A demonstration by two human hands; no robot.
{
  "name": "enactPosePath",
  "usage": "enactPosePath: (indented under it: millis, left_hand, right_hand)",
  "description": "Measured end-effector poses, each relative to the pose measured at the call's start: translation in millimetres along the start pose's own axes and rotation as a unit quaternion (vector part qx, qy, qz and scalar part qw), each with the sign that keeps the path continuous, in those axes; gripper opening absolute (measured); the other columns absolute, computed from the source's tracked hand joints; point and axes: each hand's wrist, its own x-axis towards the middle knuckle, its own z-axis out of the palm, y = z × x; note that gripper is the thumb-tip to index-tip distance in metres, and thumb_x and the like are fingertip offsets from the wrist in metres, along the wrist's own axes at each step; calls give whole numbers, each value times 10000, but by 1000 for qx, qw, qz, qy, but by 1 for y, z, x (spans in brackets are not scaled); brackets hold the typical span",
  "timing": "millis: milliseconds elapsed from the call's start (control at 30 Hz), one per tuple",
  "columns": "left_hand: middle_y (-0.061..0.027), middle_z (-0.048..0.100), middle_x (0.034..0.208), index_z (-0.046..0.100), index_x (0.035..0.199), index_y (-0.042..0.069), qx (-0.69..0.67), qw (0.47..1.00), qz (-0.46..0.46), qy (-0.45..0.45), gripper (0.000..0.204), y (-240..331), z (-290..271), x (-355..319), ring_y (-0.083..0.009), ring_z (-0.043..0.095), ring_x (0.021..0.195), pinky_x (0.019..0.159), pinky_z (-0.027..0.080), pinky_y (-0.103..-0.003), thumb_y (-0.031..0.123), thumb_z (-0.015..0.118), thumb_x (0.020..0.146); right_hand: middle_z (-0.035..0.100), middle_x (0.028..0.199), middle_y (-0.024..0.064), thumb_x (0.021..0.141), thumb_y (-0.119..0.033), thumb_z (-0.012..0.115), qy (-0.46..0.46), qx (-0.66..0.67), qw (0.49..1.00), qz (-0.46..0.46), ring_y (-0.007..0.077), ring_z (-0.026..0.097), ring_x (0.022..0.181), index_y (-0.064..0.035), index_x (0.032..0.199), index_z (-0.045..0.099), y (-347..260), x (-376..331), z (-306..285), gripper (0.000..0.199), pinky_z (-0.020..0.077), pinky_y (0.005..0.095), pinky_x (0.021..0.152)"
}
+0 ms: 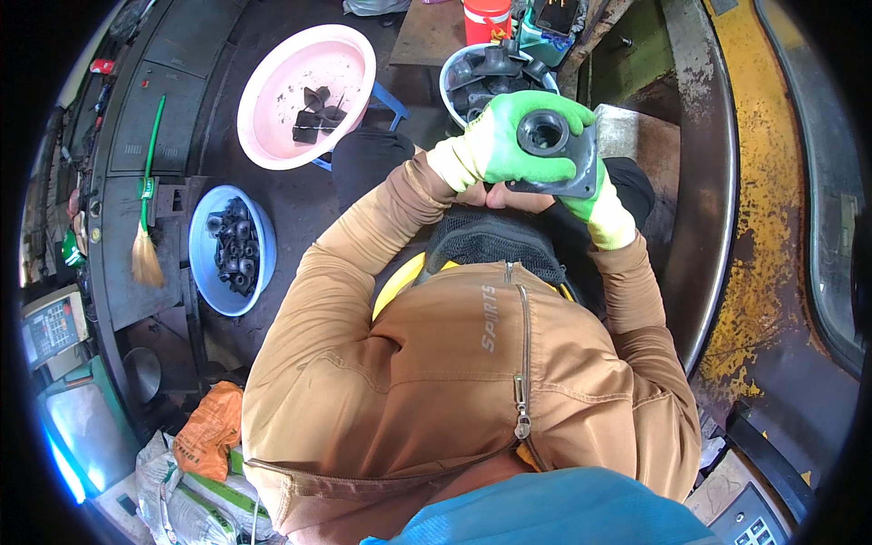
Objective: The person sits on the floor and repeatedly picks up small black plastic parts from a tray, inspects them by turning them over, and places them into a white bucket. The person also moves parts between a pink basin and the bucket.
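A black moulded part (582,156), with a round collar around a hole and a flat square flange, is held up above my lap. My left hand (505,142), in a green glove with a pale cuff, wraps round the collar, thumb and fingers on either side. From below and behind, my right hand (590,198), gloved alike, grips the flange edge; most of its fingers are hidden by the part. Just beyond the hands stands a white-rimmed basin (445,88) piled with similar black parts (495,62).
To the left, a pink basin (259,109) on a blue stool holds a few black pieces. A blue basin (202,263) of black parts sits on the floor near a broom (146,245). A red container (488,23) stands at the back; a worn yellow machine panel (758,182) rises at right.
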Motion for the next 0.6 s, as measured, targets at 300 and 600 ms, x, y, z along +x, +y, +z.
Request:
enactPosePath:
  millis: [300, 600]
  left_hand:
    - [-134, 614, 1194, 614, 1041, 25, -109, 987, -56, -105, 393, 2, -4, -2, -231, 580, 1089, 945, 454, -364, 88, 740, 675]
    - [-125, 606, 1192, 606, 1077, 31, 71, 985, 24, 154, 459, 14, 20, -4, -205, 581, 1085, 925, 471, -340, 95, 792, 663]
  right_hand:
    - [574, 1219, 58, 814, -182, 707, -18, 421, 889, 180, 177, 557, 1103, -62, 1263, 508, 13, -8, -4, 505, 461, 322, 948]
    - [586, 1121, 64, 638, -173, 814, 245, 260, 934, 6, 175, 574, 1030, -40, 1239, 481, -11, 24, 31, 700, 471, 295, 883]
